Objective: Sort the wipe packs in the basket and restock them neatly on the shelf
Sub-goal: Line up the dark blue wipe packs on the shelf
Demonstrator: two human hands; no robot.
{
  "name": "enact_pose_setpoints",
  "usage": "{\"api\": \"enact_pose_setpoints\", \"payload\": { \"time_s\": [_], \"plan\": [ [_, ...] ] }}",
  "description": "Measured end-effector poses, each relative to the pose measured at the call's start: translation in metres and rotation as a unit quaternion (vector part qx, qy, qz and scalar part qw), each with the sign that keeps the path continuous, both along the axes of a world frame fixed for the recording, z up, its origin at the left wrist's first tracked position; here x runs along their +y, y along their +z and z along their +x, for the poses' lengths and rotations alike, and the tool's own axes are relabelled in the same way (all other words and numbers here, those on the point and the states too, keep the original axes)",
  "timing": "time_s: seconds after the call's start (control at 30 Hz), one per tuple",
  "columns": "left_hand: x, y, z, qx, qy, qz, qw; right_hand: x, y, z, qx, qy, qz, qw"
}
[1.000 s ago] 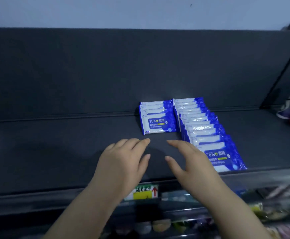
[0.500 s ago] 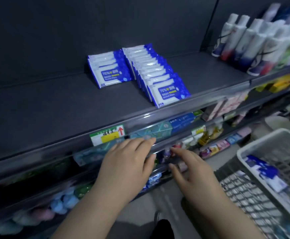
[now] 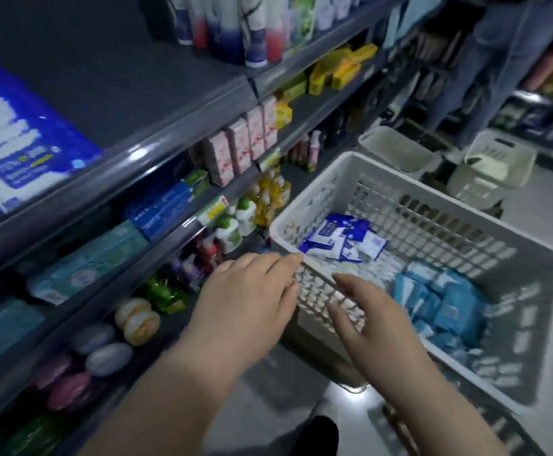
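At the basket [image 3: 449,232], nothing held yet.
Left hand [image 3: 245,297] and right hand [image 3: 377,320] hover at its near rim, fingers straight and loosely spread, empty. Blue packs [image 3: 341,240] lie jumbled inside; they look light, soft and slick, so pinching one flat across its edges seems best.

Dim light, pale grey floor [image 3: 545,232], stocked dark lower shelves [image 3: 166,248]

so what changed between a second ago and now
Both hands left the shelf and dropped down to the right: the left hand and right hand are now at the near rim of the basket, open and empty. Nothing was taken hold of or let go. The wipe packs on the shelf lie as before.
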State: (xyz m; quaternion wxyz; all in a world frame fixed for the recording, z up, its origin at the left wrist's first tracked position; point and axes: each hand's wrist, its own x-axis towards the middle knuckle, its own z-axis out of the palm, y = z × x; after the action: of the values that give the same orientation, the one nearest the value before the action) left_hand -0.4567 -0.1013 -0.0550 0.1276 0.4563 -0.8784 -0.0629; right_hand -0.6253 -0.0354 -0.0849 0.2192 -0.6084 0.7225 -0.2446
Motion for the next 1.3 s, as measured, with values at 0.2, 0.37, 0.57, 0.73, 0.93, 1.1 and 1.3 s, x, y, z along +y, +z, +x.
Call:
{"api": "enact_pose_setpoints", "payload": {
  "time_s": [0.2, 0.37, 0.57, 0.73, 0.93, 1.1, 1.3],
  "plan": [
    [-0.003, -0.004, -0.106, -0.035, -0.046, 0.023, 0.998, 0.004, -0.005, -0.109, -0.022, -0.075, 0.001, 0.997],
    [-0.015, -0.010, -0.156, -0.072, -0.064, 0.029, 0.995, -0.002, -0.012, -0.158, -0.052, -0.083, 0.023, 0.995],
    [-0.044, -0.017, -0.181, -0.094, -0.058, 0.024, 0.994, -0.014, -0.025, -0.181, -0.080, -0.083, 0.066, 0.991],
    [-0.084, -0.030, -0.181, -0.087, -0.053, 0.072, 0.992, -0.045, -0.036, -0.183, -0.085, -0.085, 0.092, 0.988],
    [-0.142, -0.057, -0.182, -0.092, -0.120, 0.139, 0.979, -0.121, -0.073, -0.178, -0.100, -0.120, 0.144, 0.977],
    [-0.190, -0.094, -0.187, -0.116, -0.183, 0.194, 0.957, -0.200, -0.141, -0.184, -0.187, -0.264, 0.209, 0.923],
    [-0.225, -0.127, -0.212, -0.168, -0.264, 0.206, 0.927, -0.249, -0.212, -0.183, -0.226, -0.389, 0.237, 0.861]
  ]
}}
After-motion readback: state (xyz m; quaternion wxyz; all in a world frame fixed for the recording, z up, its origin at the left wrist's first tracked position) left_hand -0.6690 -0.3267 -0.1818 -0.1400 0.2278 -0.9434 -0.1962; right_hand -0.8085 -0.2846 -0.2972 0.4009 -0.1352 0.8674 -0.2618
